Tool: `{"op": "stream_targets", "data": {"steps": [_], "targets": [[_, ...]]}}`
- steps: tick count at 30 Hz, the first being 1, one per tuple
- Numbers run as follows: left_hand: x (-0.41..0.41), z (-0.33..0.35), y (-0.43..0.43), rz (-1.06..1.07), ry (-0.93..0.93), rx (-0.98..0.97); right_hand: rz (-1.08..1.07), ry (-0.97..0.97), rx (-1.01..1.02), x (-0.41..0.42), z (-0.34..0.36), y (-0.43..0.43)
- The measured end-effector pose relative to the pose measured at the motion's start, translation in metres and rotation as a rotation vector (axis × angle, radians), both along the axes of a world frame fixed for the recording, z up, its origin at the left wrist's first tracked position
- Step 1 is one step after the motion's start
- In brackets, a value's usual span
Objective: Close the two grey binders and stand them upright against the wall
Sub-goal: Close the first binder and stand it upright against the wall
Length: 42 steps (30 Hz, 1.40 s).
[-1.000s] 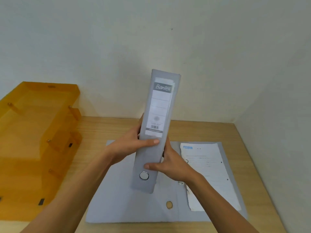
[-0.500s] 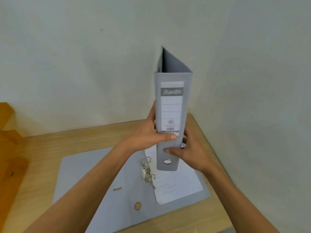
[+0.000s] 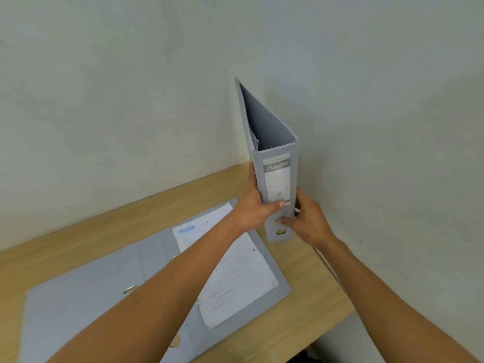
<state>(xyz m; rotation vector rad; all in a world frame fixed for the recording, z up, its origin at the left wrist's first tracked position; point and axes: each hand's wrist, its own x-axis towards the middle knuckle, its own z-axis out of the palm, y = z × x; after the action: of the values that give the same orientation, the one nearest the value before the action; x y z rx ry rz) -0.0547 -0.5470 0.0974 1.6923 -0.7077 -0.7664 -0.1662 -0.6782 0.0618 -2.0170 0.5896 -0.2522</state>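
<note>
A closed grey binder (image 3: 277, 179) stands nearly upright in the far right corner of the desk, spine with a white label facing me, close to the right wall (image 3: 392, 127). My left hand (image 3: 258, 209) grips its left cover, thumb across the spine. My right hand (image 3: 307, 222) holds its right side low down, fingertips near the spine's finger hole. Whether its bottom edge touches the desk I cannot tell. The second grey binder (image 3: 86, 292) lies open flat on the desk under my left forearm, with white papers (image 3: 235, 273) on its right half.
The wooden desk (image 3: 309, 297) ends at its front right edge near my right forearm. The back wall (image 3: 117, 100) meets the right wall just behind the held binder. The open binder's ring mechanism is partly hidden by my arm.
Both hands have carried the closed binder farther right and back into the corner. The view has swung right, and the orange tray has dropped out of sight.
</note>
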Motion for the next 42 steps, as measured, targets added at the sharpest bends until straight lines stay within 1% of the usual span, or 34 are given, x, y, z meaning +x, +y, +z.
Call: {"op": "stream_targets", "data": {"steps": [2,5,7,11,13,15,18,21,26,30,32,35,39,42], "targets": [[0.000,-0.010,-0.007,0.008,0.019,0.020,-0.021,0.038,-0.004,0.003,-0.013,-0.007],[-0.001,-0.021,-0.017,-0.053,0.104,0.135,-0.078,0.089,-0.042,0.004,-0.034,-0.012],[-0.004,-0.025,-0.024,-0.083,0.145,0.193,-0.152,0.097,-0.040,0.003,-0.044,-0.013],[0.000,-0.025,-0.042,-0.041,0.254,0.273,-0.332,0.074,-0.023,0.004,-0.055,-0.009],[0.005,-0.026,-0.050,-0.051,0.278,0.317,-0.447,0.069,0.038,0.004,-0.057,-0.004],[0.009,-0.028,-0.057,-0.066,0.296,0.342,-0.547,0.068,0.139,0.007,-0.057,0.001],[0.010,-0.030,-0.065,-0.065,0.313,0.331,-0.623,0.031,0.272,0.013,-0.056,0.003],[0.014,-0.032,-0.072,-0.031,0.341,0.278,-0.618,-0.019,0.339,0.023,-0.052,-0.002],[0.024,-0.036,-0.077,0.015,0.369,0.233,-0.546,-0.015,0.341,0.034,-0.041,-0.007],[0.038,-0.035,-0.080,-0.018,0.360,0.257,-0.497,0.052,0.297,0.039,-0.044,-0.007],[0.043,-0.035,-0.080,-0.039,0.356,0.272,-0.497,0.053,0.286,0.038,-0.045,-0.007],[0.043,-0.035,-0.080,-0.052,0.338,0.282,-0.477,0.019,0.335,0.035,-0.045,-0.008],[0.045,-0.035,-0.077,-0.021,0.336,0.287,-0.448,0.024,0.337,0.034,-0.045,-0.010],[0.046,-0.033,-0.069,0.024,0.288,0.289,-0.445,0.030,0.325,0.034,-0.040,-0.008]]}}
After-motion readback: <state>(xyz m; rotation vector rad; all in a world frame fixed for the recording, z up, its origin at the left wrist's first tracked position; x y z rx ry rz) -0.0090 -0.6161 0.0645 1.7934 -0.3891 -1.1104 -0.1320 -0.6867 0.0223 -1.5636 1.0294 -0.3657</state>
